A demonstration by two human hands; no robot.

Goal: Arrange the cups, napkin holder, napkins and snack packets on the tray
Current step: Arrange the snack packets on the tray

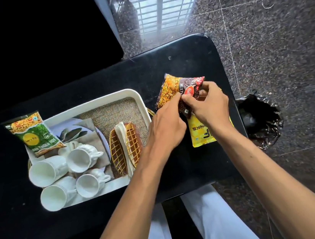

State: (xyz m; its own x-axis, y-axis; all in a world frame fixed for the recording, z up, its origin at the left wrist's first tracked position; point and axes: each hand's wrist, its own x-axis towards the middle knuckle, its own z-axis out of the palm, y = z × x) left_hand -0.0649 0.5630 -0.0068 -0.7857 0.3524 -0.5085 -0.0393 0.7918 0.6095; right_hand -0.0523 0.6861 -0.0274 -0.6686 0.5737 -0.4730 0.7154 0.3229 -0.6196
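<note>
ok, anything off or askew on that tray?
Yes. The cups lie tipped on their sides, mouths facing the camera. The green snack packet overhangs the tray at its far-left corner. The napkin holder sits at a tilt.

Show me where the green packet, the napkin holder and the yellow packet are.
green packet (34,135): head view, on its printed front, near the yellow circle.
napkin holder (133,142): head view, on its right wire grid side.
yellow packet (202,135): head view, on its lower front, below the right wrist.
</note>
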